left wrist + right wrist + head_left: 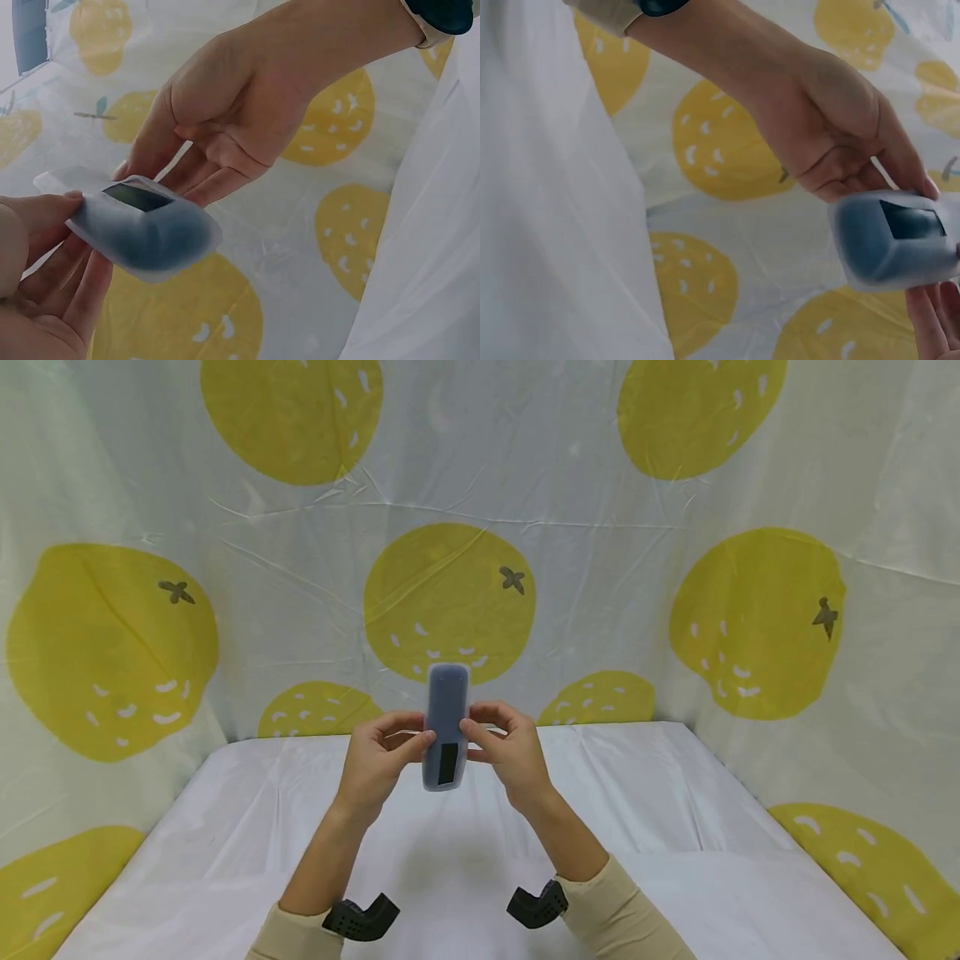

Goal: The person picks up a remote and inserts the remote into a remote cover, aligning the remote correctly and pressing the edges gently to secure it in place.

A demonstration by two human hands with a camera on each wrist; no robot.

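An oblong blue-grey case (447, 697) in a milky, see-through cover stands nearly upright between both hands, raised in front of the person. A black rectangle (447, 764) marks its lower end. On its left edge, the left hand (372, 762) pinches it between thumb and fingers. The right hand (517, 758) does the same from the right side. Seen from the left wrist, the case (154, 236) shows its rounded lower end, with fingers of both hands around its sides. The right wrist view cuts off part of the case (877, 259). Its contents cannot be made out.
A white cloth (622, 802) covers the table below the hands. Behind and at both sides hangs a pale curtain (592, 585) printed with yellow fruit. Black devices are strapped at the left cuff (363, 920) and the right cuff (538, 906).
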